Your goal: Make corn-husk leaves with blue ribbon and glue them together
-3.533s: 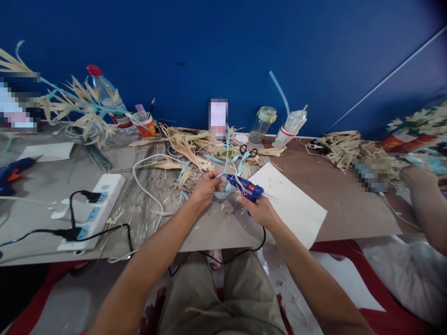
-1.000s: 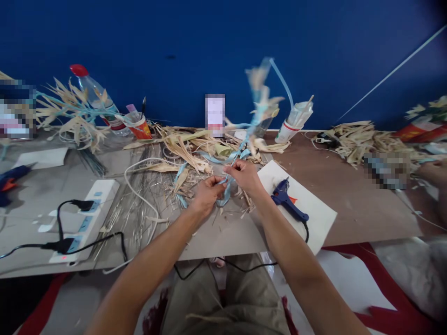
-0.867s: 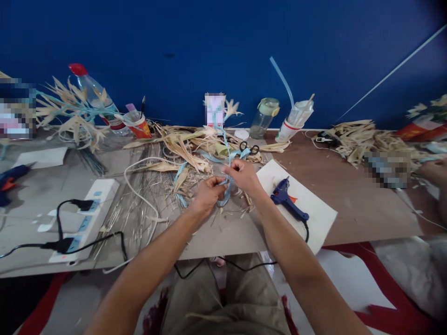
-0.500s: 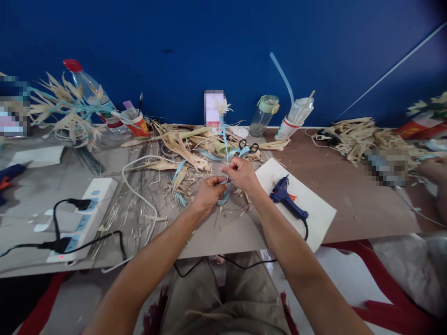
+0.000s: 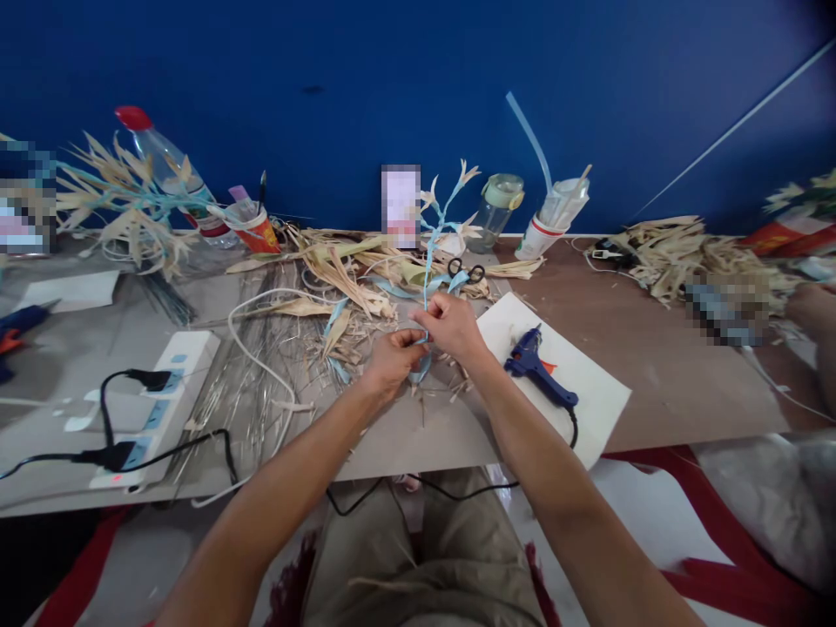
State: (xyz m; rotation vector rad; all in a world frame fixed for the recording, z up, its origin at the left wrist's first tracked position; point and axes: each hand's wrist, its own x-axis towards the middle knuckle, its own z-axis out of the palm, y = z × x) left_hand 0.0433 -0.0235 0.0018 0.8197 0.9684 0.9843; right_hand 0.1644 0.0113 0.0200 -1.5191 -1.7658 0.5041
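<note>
Upright before me stands a handmade flower stem (image 5: 429,261), wrapped in light blue tape, with pale husk blossoms on its branching top. My right hand (image 5: 450,326) pinches the stem from the right, thumb and fingers closed. Just below and to the left, my left hand (image 5: 397,355) is closed on light blue tape (image 5: 423,366) at the stem's lower part. The tape's loose end hangs under my fingers; its exact hold is partly hidden. A thin bare wire end shows beneath. Scissors (image 5: 468,272) with black handles lie behind my hands among husk scraps.
To the right, a blue glue gun (image 5: 542,370) rests on a white board (image 5: 597,414). At left lies a power strip (image 5: 153,414) with black plugs, beside loose wires (image 5: 228,392). Dried husks (image 5: 346,279), cups and bottles line the back. Another person's hand (image 5: 813,313) is at far right.
The flower stem has turned, so its branches now spread out to both sides above my hands. Both hands keep nearly the same place and grip.
</note>
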